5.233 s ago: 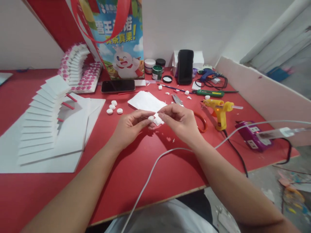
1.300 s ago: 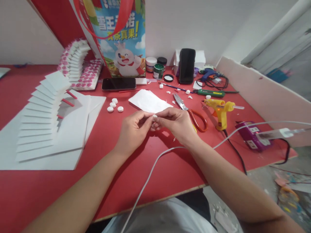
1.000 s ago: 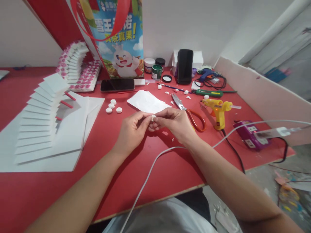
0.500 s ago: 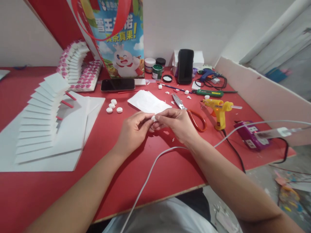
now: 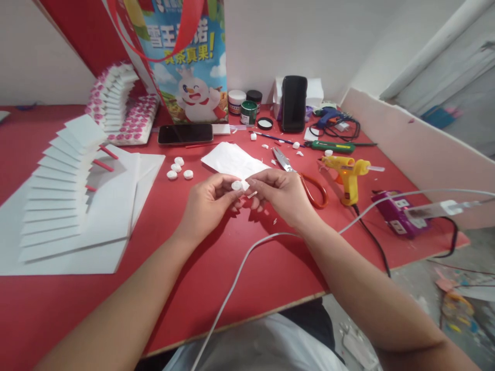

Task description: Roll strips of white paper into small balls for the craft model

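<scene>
Both left hand (image 5: 209,203) and right hand (image 5: 282,193) pinch one white disc (image 5: 236,185) with closed fingers.

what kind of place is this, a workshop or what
Probably a hobby craft bench, perhaps at home: a glue gun, scissors and paint pots sit on the red table beside a white stepped model, and the left hand and right hand pinch a small white piece.

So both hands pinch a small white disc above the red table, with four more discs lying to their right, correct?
No: the head view shows the four discs lying to their left. The left hand and right hand pinch a small white disc above the red table.
</scene>
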`<move>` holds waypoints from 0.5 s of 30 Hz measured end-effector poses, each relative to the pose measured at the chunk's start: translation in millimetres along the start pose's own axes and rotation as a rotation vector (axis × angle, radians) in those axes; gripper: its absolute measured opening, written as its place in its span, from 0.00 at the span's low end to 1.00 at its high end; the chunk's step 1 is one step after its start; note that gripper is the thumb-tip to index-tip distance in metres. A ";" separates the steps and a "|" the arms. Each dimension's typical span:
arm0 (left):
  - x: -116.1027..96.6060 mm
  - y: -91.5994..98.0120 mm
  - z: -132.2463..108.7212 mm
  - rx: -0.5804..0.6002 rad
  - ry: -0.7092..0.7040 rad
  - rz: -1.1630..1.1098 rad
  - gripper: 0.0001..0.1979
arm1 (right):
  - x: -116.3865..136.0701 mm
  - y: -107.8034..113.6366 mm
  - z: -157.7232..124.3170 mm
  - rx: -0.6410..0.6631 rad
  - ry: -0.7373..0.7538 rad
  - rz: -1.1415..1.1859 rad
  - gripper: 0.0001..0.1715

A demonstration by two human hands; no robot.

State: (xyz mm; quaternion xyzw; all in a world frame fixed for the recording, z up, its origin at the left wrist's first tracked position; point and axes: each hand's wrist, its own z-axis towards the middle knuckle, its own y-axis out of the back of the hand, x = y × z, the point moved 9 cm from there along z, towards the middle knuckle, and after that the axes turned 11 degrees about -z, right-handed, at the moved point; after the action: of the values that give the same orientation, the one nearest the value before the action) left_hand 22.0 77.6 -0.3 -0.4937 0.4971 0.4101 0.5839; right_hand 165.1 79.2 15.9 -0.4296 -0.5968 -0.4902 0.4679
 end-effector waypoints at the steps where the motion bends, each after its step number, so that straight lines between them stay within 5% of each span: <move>1: -1.1 1.4 -0.3 -0.019 -0.004 -0.007 0.16 | -0.1 -0.9 -0.2 0.009 -0.003 -0.002 0.12; 9: 7.5 1.6 1.9 -0.006 0.125 -0.200 0.18 | 5.7 17.1 1.7 -0.131 0.106 -0.047 0.09; 15: 15.0 -3.7 4.3 0.078 0.247 -0.505 0.16 | 7.1 20.7 0.8 -0.111 0.130 0.107 0.04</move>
State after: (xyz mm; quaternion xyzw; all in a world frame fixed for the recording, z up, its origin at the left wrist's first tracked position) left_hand 28.9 81.1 -14.4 -0.6254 0.4412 0.1689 0.6210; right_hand 183.7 83.5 26.6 -0.4533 -0.5132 -0.5236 0.5069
